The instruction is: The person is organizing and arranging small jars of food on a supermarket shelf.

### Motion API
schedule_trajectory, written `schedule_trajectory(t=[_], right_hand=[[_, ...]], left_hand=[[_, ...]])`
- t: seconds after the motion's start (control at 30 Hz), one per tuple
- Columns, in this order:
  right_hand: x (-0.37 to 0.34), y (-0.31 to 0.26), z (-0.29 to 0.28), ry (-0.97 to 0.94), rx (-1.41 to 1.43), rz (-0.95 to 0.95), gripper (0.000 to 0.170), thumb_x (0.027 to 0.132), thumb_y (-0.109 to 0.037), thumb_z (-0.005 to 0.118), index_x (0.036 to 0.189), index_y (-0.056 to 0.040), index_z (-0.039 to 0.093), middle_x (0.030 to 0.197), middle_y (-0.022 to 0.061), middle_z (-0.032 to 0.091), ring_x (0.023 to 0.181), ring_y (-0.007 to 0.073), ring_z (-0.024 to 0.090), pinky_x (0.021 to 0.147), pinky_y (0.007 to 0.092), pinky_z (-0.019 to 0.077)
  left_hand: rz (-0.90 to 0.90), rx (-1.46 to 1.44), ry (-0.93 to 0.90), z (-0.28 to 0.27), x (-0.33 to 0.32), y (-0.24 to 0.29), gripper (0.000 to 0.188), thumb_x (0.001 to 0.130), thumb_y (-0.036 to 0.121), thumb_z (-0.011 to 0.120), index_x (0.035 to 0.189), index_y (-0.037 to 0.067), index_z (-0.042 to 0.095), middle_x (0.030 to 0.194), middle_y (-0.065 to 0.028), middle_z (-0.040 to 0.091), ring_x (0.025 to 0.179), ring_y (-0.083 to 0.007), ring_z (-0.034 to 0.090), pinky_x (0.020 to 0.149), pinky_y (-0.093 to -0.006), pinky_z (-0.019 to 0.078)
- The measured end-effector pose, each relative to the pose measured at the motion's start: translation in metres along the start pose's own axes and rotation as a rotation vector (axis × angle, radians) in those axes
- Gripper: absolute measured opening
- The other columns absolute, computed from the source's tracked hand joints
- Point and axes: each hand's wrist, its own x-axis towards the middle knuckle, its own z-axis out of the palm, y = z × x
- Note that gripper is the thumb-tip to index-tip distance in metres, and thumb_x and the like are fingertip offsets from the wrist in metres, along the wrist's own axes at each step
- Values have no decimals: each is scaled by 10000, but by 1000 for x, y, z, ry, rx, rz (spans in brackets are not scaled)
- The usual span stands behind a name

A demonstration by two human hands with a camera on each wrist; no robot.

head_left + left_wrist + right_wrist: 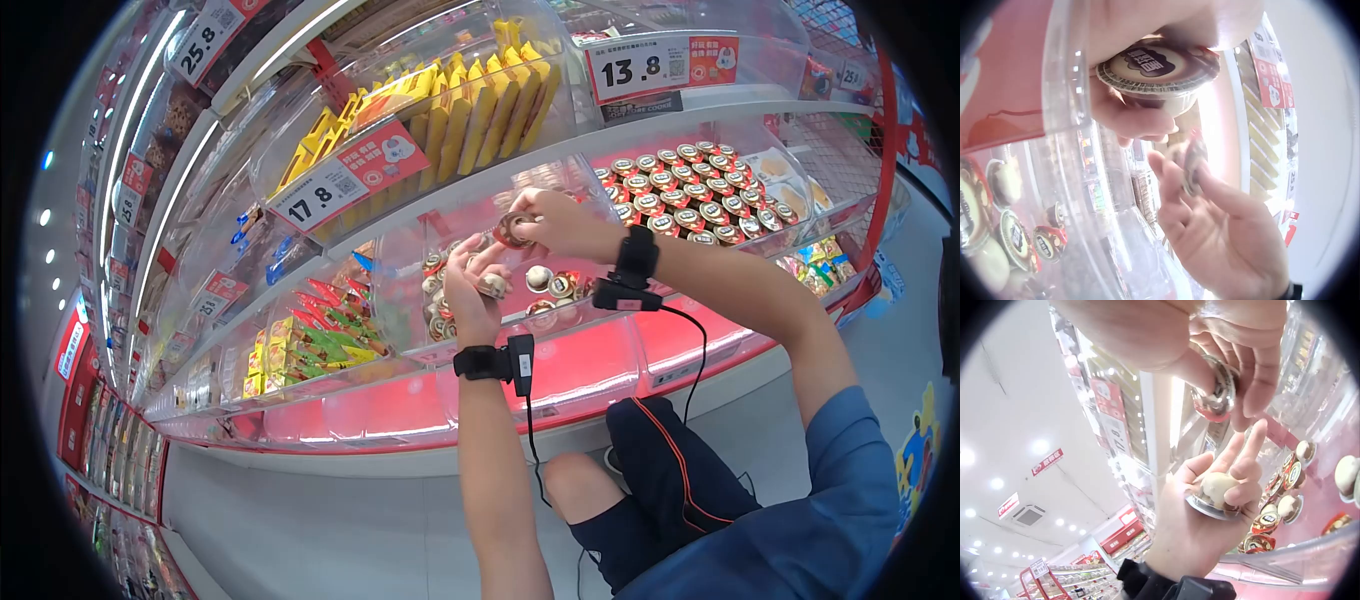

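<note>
My left hand (472, 300) holds a small lidded snack cup (1215, 490) against its palm, with some fingers bent over the cup's pale, rounded bottom. In the left wrist view, that cup's brown and cream printed lid (1157, 65) shows. Just above, my right hand (572, 225) pinches a second snack cup (514, 230) between thumb and fingers, tilted on its edge. Both hands are over a clear bin (510, 322) where several similar cups (562, 284) lie loose, some lid up and some bottom up.
To the right, another bin holds rows of lidded cups (690, 190). Yellow packets (490, 110) fill the bin above, behind a price tag (350, 175). Green and red packets (325, 330) lie to the left. The bin's clear front wall (590, 312) rises near the wrists.
</note>
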Motion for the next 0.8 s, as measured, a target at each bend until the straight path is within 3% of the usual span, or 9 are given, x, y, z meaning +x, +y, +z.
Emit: schedule_trajectory(t=[0.1,0.17,0.23,0.3,0.37,0.47,0.57,0.67,0.8], right_hand=[[-47,5,-27,5,87,-313,258,862,-110,553,1076,20,486,921,82,601,691,127,612,622,238,505],[-100,-6,-52,-23,127,-312,299,863,-101,563,1123,10,465,926,72,605,710,118,610,646,224,495],[-152,-38,-82,177,54,-114,313,856,-70,572,1138,10,464,934,79,615,738,118,615,637,222,494],[-170,-32,-122,432,-98,-165,334,842,-56,589,1143,10,459,942,91,623,753,111,616,626,222,488],[-176,-26,-180,428,-254,-71,330,827,-80,620,1107,23,479,943,105,627,755,130,623,612,223,481],[-178,-19,-255,396,-606,-122,260,799,-108,650,1001,16,543,878,97,649,789,148,633,638,264,489],[-172,-22,-285,287,-1003,127,257,734,-145,689,928,0,604,811,125,662,798,204,647,688,319,495],[-166,-11,-300,142,-1138,176,278,696,-157,693,927,-15,633,811,146,658,797,275,638,700,350,494],[-154,2,-307,28,-1438,316,278,706,-142,643,978,-85,654,861,131,658,820,301,625,746,388,491]], left_hand=[[-23,0,-2,0,2,7,378,883,262,370,1108,-30,456,979,-232,576,586,-190,544,474,-291,458],[-70,2,-10,0,6,7,345,878,242,399,1076,-30,477,969,-229,577,588,-187,545,479,-290,461],[-56,34,13,3,7,7,292,865,202,429,1019,-35,499,869,-209,599,563,-178,548,454,-288,457],[-58,65,32,4,5,7,256,853,171,444,986,-36,513,806,-182,607,550,-171,549,443,-288,456],[-65,92,23,5,4,8,237,843,148,444,974,-34,519,781,-148,602,549,-167,549,447,-288,456],[-66,116,33,3,5,8,231,839,145,439,969,-23,529,746,-116,595,555,-156,548,442,-271,452],[-36,155,13,0,7,3,228,849,156,436,962,-16,534,737,-121,595,553,-154,544,431,-263,451],[-64,169,58,7,2,8,228,853,148,423,959,-21,532,730,-128,593,542,-156,541,426,-266,453],[-43,214,42,6,2,7,216,859,134,410,947,-24,528,710,-131,593,526,-161,542,419,-271,453]])
